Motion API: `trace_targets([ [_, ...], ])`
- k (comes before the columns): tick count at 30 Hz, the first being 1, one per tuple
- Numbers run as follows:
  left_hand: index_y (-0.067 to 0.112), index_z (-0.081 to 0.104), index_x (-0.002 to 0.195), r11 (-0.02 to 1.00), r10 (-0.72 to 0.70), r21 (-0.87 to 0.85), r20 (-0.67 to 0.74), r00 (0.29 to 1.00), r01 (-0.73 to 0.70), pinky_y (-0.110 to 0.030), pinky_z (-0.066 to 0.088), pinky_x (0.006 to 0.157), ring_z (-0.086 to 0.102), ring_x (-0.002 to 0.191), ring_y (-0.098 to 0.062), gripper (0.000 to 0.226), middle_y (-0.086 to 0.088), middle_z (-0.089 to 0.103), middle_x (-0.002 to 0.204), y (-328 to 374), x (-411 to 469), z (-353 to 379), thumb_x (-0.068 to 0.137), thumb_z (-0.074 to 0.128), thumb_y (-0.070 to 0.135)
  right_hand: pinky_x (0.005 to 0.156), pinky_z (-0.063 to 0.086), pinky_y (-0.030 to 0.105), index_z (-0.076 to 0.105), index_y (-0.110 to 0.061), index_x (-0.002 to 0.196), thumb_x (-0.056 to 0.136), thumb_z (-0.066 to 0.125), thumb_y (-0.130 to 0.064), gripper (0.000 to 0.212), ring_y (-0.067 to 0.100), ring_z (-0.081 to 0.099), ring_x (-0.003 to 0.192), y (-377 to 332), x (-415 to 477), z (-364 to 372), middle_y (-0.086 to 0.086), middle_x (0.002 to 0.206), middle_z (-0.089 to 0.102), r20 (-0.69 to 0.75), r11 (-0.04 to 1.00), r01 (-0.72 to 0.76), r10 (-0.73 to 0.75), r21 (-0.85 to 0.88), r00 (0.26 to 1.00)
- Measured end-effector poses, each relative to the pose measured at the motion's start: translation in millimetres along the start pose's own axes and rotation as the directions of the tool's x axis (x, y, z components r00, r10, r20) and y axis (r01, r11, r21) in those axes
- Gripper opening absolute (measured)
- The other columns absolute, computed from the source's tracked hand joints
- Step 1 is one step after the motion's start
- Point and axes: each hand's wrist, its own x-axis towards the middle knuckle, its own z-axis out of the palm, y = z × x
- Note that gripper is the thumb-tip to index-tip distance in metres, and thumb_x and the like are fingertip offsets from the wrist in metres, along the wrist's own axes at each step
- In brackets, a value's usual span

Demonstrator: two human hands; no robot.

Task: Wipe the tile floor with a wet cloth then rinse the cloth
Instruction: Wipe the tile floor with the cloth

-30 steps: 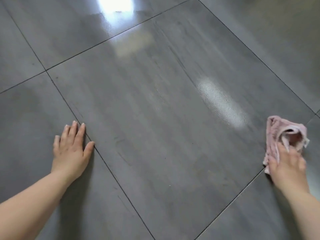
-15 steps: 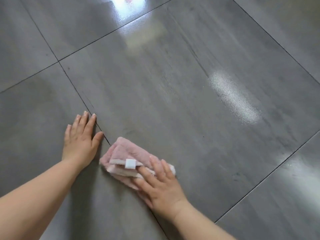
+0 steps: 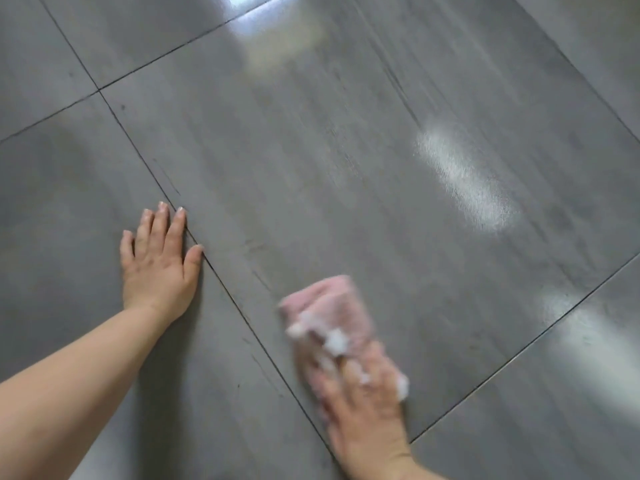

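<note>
The floor was made of large grey tiles, glossy, with dark thin grout lines crossing between them and bright patches of reflected light near the top and on the right side. The left forearm reached in from the lower left edge. The left hand lay flat on the tile, palm down, fingers stretched out and close together, thumb spread a little to the side; its fingertips and thumb sat right along a grout line, and it held nothing. The right hand came in from the bottom, blurred by movement. It pressed down on a pink cloth, with the fingers laid over the near part of the cloth; the blur hid how much they curled. The cloth was bunched and lay on the big centre tile, just beside the grout line, apart from the left hand. White bits showed on the cloth near the fingers.
</note>
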Motion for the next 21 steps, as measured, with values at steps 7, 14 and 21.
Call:
trace_targets([
  [7, 0.009, 0.026, 0.14, 0.998, 0.008, -0.064, -0.004, 1.0, -0.008, -0.04, -0.003, 0.115, 0.007, 0.142, -0.028, 0.058, -0.014, 0.016, 0.153, 3, -1, -1, 0.088, 0.032, 0.034, 0.105, 0.015, 0.048, 0.046, -0.024, 0.107, 0.072, 0.039, -0.04, 0.039, 0.032, 0.037, 0.116, 85, 33, -2, 0.001, 0.125, 0.039, 0.175, 0.919, 0.325, -0.291, -0.222, 0.941],
  [14, 0.003, 0.045, 0.129, 0.948, 0.253, -0.17, -0.111, 0.961, -0.269, -0.007, -0.018, 0.103, 0.03, 0.134, -0.034, 0.068, -0.021, 0.039, 0.142, 59, 17, 2, 0.078, 0.023, 0.042, 0.103, 0.015, 0.054, 0.039, -0.026, 0.127, 0.092, 0.015, -0.056, 0.052, 0.034, 0.036, 0.117, 180, 41, -62, 0.008, 0.129, 0.038, 0.063, 0.917, 0.095, -0.076, -0.387, 0.995],
  [21, 0.019, 0.022, 0.142, 0.942, 0.285, -0.157, -0.095, 0.954, -0.297, -0.032, -0.005, 0.113, 0.005, 0.143, -0.018, 0.054, -0.004, 0.013, 0.155, 141, 63, 13, 0.092, 0.027, 0.038, 0.095, 0.023, 0.045, 0.04, -0.028, 0.122, 0.071, 0.037, -0.039, 0.053, 0.03, 0.033, 0.121, 108, 93, -13, 0.002, 0.133, 0.034, -0.207, 0.901, -0.345, 0.297, -0.262, 0.932],
])
